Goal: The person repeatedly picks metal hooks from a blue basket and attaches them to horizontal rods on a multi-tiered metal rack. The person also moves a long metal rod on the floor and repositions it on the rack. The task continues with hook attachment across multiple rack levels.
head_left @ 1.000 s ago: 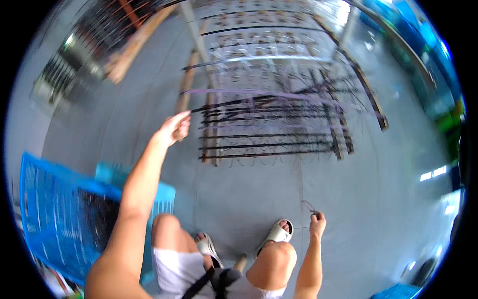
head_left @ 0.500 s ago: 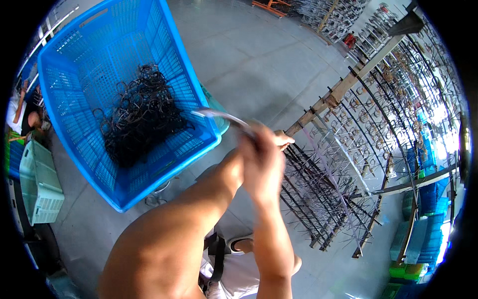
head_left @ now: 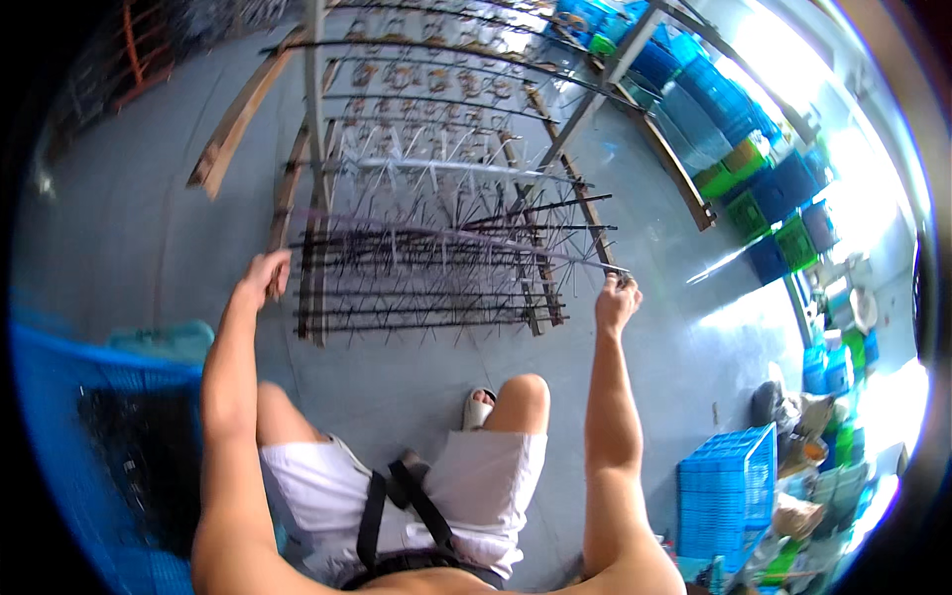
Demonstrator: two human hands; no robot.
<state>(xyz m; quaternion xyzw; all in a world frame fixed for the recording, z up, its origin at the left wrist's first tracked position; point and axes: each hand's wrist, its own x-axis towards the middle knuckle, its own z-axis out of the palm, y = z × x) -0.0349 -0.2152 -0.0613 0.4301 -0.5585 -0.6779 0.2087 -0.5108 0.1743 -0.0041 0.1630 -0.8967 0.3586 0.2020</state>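
Note:
My left hand [head_left: 266, 276] is held out beside the left end of a low rack, its fingers curled in; what they hold, if anything, is hidden. On the other side my right hand [head_left: 620, 300] is closed, with the right end of a thin, pale purplish metal rod [head_left: 506, 243] at its fingertips. A small dark bit also shows at those fingers. The rod stretches across the rack at a slight slant. Beneath it, dark bars with many thin spikes [head_left: 426, 295] lie in rows between my hands.
A blue mesh crate [head_left: 109, 352] with dark, tangled pieces [head_left: 144, 451] stands close at my left. Wooden beams [head_left: 243, 124] and grey metal posts [head_left: 315, 109] rise around the rack. Another blue crate [head_left: 727, 496] stands at right; stacked blue and green crates [head_left: 769, 193] line the wall.
My view has swung right, from the blue crate to the rack. My hands were together, blurred, with a shiny curved metal piece; now they are wide apart and that piece is not visible.

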